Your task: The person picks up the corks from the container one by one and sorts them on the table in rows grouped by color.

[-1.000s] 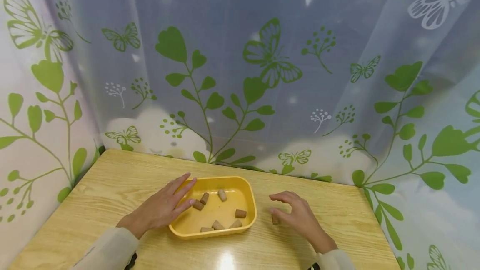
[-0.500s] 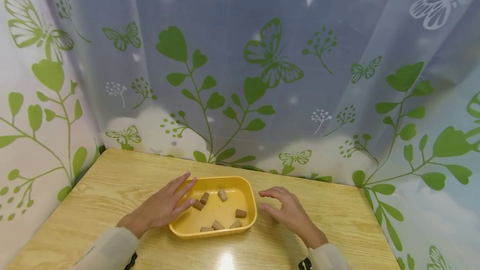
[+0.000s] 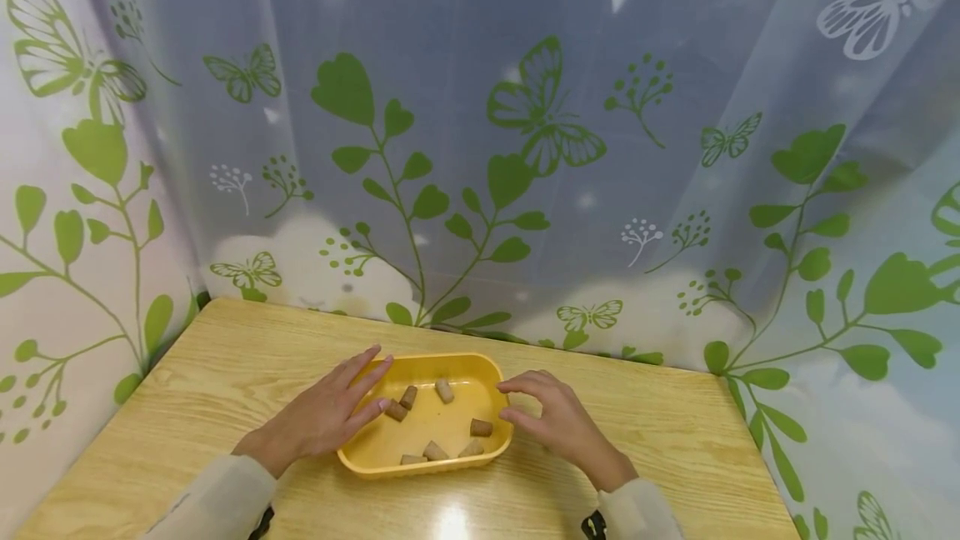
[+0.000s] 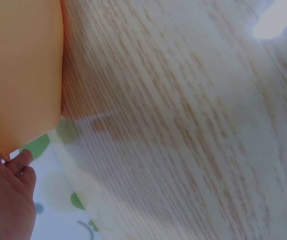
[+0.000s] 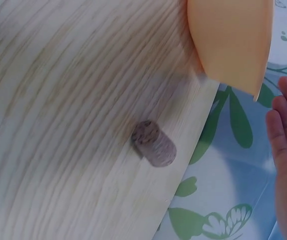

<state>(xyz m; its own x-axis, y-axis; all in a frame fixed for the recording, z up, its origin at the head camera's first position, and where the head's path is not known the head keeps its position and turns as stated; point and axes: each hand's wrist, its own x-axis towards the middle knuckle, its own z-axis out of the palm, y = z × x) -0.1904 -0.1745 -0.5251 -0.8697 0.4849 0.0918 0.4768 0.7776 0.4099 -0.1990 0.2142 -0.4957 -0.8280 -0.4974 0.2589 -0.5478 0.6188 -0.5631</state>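
Observation:
A yellow rectangular tray (image 3: 367, 468) stands on the table with several short corks in it, light and dark brown, one dark cork (image 3: 482, 427) near its right side. My left hand (image 3: 315, 411) lies at the tray's left rim, fingers extended over the edge. At the right rim is my right hand (image 3: 562, 423), its fingers and thumb apart, slightly bent, with nothing between them. One loose cork (image 5: 154, 144) lies on the tabletop in the right wrist view; in the head view my right hand hides it.
The wood-grain table (image 3: 247, 357) ends at a hanging curtain (image 3: 450, 190) printed with leaves and butterflies, which rises behind it and on both sides. A bright light reflection shows on the table in front of the tray.
My right hand has moved left from beside the loose cork to the tray's right rim, covering that cork in the head view. My left hand and the tray stay put.

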